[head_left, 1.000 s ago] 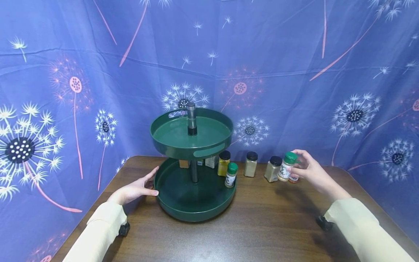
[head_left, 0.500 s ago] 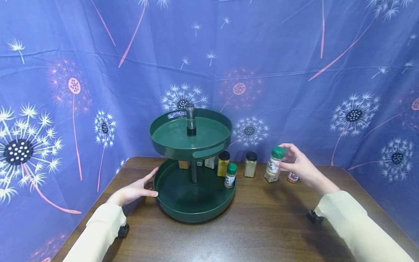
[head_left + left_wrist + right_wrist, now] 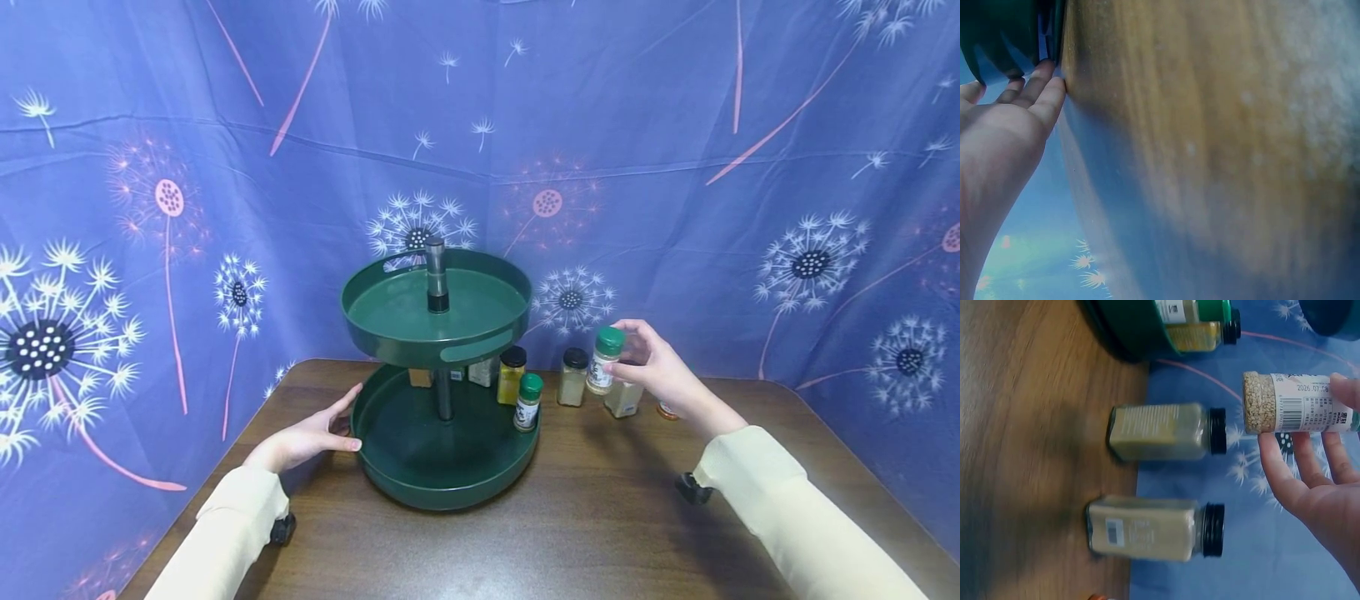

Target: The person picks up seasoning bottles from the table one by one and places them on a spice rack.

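My right hand (image 3: 660, 371) pinches a green-capped spice jar (image 3: 600, 371) between thumb and fingers, raised above the table and close beside a black-capped jar (image 3: 624, 400). In the right wrist view, pale grains fill the visible base of the held jar (image 3: 1260, 403), and its label carries a barcode. My left hand (image 3: 315, 435) touches the left side of the green two-tier rack's lower tray (image 3: 450, 497), its thumb at the front of the rim. In the left wrist view, the extended fingers (image 3: 1054, 100) rest against the tray's wall.
Another black-capped jar (image 3: 572, 382) stands right of the rack. A yellow jar (image 3: 509, 385) and a green-capped jar (image 3: 527, 408) stand in the lower tray, with several containers partly hidden behind. The upper tray (image 3: 397, 346) overhangs them. A small orange jar (image 3: 666, 412) is behind my right wrist.
My right hand has carried the green-capped spice jar leftward and slightly up, past the front of a black-capped jar. My left hand stays at the lower tray.
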The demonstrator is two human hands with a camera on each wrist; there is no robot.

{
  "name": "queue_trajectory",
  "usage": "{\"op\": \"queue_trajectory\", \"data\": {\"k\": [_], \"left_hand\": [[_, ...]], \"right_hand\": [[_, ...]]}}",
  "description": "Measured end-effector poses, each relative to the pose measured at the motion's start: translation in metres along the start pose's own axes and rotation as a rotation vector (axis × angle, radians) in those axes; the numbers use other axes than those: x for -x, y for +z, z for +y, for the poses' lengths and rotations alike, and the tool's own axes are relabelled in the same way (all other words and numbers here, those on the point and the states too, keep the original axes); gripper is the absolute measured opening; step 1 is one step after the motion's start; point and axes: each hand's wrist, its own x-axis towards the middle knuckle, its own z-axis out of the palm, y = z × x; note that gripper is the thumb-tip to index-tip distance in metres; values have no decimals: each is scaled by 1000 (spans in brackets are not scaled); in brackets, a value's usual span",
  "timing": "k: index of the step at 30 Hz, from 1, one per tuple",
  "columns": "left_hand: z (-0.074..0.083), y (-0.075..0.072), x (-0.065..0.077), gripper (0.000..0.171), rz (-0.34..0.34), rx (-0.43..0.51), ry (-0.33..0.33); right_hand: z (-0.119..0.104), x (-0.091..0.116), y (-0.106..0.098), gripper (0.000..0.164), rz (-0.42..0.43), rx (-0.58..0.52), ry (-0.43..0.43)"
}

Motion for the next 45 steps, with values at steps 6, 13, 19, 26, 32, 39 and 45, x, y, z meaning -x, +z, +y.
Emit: {"op": "queue_trajectory", "data": {"k": [6,13,19,26,32,39,45], "left_hand": [[0,0,0,94,1,7,-1],[-1,-1,0,94,3,-8,1],[0,0,0,93,5,-18,6],[0,0,1,93,5,-10,6],[-1,-1,-1,93,3,-4,12],[-1,-1,-1,93,0,0,16],[-1,-1,-1,94,-8,3,18]], "right_hand": [[-4,-5,11,63,-9,-22,11],[-7,-10,24,63,-35,-80,17],[-9,-10,36,62,-56,-110,12],[-12,-8,48,59,-72,-95,-12],[-11,-8,59,59,-57,-59,-37],[-7,-6,74,59,-41,-98,-38],[-3,-5,85,58,-61,-172,-35]]}}
